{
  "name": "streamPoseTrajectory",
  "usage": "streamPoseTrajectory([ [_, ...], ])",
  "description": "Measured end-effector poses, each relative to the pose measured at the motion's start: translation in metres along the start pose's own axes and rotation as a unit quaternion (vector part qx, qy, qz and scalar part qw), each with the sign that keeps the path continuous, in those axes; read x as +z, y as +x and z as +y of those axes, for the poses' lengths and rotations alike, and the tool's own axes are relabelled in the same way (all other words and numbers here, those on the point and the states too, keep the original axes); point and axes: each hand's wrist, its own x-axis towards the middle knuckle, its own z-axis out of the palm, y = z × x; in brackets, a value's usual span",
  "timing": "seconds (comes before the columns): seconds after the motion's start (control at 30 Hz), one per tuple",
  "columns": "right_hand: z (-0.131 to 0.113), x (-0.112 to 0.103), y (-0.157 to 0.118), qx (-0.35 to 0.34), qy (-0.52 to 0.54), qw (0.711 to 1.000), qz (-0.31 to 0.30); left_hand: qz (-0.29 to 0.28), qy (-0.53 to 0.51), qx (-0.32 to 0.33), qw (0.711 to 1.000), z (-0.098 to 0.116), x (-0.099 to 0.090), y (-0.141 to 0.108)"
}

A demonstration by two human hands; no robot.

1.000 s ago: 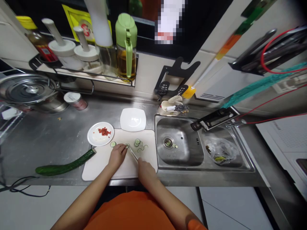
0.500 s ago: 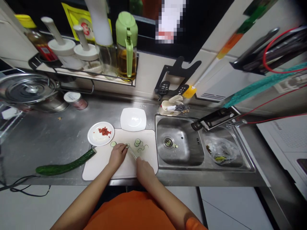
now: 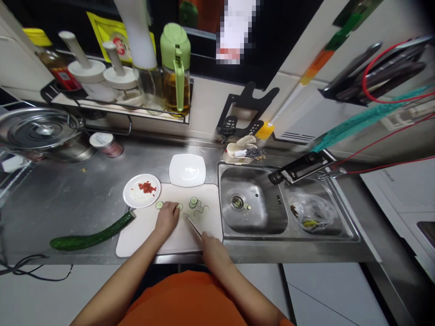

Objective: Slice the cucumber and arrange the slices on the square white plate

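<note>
On the white cutting board [image 3: 142, 235], the curled fingers of my left hand [image 3: 167, 216] press on a thin cucumber slice [image 3: 179, 207]. My right hand [image 3: 215, 251] is closed round the handle of a knife [image 3: 193, 225], whose blade points up and left, a little apart from that slice. Beyond the knife lie several cucumber slices [image 3: 193, 202] and thin curved peel strips. Another cucumber round [image 3: 159, 205] rests left of my left hand. A long cucumber [image 3: 91, 235] with one cut end lies on the counter, its cut end at the board's left edge.
A plate [image 3: 131, 199] with chopped red pieces and a white square dish [image 3: 187, 157] sit behind the board. To the right is a steel sink [image 3: 258, 226] with a plastic bag [image 3: 316, 210] in its second basin. A lidded pot [image 3: 44, 131] stands at the left.
My right hand has drawn the knife right and toward me, away from the slice under my left fingers. My left hand stays nearly in place.
</note>
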Motion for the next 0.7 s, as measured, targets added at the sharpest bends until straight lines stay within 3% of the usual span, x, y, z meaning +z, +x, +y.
streamPoseTrajectory([
  [0.37, 0.006, 0.004, -0.001, -0.005, -0.008, 1.0, 0.01, -0.03, -0.024, -0.055, 0.998, 0.009, -0.016, 0.004],
  [0.57, 0.005, -0.001, 0.0, 0.005, 0.007, 1.0, -0.013, 0.042, -0.028, -0.152, 0.987, -0.014, -0.044, -0.005],
  [0.7, 0.004, -0.003, 0.001, 0.006, 0.008, 1.0, -0.014, 0.073, 0.01, -0.165, 0.984, -0.025, -0.053, -0.008],
])
